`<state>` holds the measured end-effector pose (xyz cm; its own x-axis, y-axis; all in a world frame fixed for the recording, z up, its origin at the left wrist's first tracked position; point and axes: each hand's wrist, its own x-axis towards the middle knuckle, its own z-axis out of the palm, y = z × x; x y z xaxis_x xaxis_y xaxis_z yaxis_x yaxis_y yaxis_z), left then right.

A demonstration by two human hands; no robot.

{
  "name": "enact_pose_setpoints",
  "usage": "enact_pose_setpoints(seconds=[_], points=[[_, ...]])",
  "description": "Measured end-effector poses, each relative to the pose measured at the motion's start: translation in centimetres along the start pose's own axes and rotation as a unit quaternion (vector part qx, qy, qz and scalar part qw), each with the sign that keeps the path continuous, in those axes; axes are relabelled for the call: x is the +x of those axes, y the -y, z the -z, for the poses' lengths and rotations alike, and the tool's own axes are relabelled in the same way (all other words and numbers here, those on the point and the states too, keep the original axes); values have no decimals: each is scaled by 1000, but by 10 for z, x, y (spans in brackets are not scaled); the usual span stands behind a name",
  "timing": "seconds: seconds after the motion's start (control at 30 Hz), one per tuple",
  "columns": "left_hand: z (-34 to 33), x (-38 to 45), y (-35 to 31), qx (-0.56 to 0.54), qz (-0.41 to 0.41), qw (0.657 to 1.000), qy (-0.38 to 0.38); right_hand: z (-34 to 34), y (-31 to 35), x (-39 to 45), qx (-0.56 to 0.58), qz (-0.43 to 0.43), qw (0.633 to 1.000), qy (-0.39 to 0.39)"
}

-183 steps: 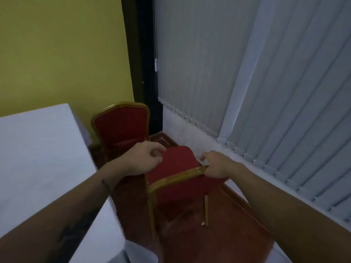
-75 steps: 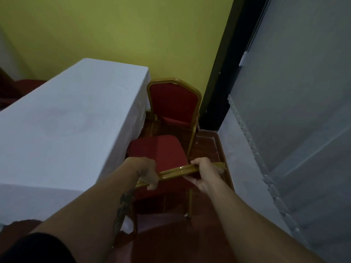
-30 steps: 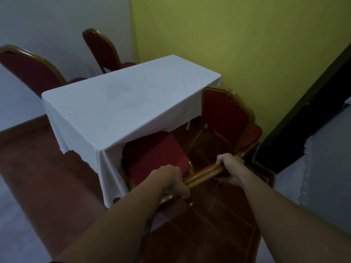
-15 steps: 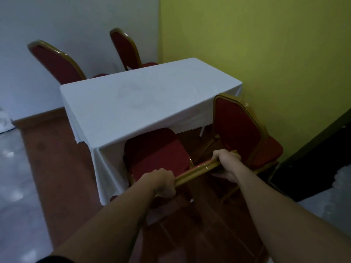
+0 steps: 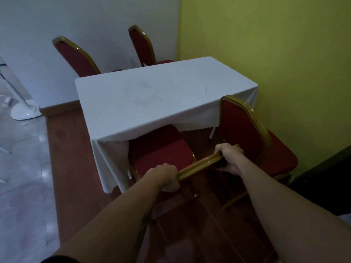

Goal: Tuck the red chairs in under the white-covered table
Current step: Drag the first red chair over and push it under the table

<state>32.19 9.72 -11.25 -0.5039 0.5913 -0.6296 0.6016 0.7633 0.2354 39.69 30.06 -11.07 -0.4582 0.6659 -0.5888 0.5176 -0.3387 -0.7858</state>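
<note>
A red chair [image 5: 161,149] with a gold frame stands at the near side of the white-covered table [image 5: 152,95], the front of its seat under the hanging cloth. My left hand [image 5: 167,177] and my right hand [image 5: 228,158] both grip the gold top rail of its backrest. A second red chair [image 5: 245,130] stands to the right, turned away from the table with its back towards it. Two more red chairs [image 5: 76,57] [image 5: 142,44] stand at the table's far side, their seats mostly hidden by the table.
A yellow wall runs along the right, close behind the second chair. A grey wall closes the far side. A white stand base [image 5: 24,111] sits on the pale floor at the left. A dark opening shows at the lower right.
The chair in my hands has slid further in beneath the tablecloth, and my view has shifted left. Both hands keep the same grip on the top rail.
</note>
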Motion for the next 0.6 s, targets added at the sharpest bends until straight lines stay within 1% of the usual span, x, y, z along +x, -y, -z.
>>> enact_pose_setpoints(seconds=[0.3,0.6], points=[[13,15,-24,-12,-18,1000,17,13,20,28,-25,-12,1000,-9],[31,40,-10,-14,-3,1000,21,-10,38,42,-18,2,999,-27]])
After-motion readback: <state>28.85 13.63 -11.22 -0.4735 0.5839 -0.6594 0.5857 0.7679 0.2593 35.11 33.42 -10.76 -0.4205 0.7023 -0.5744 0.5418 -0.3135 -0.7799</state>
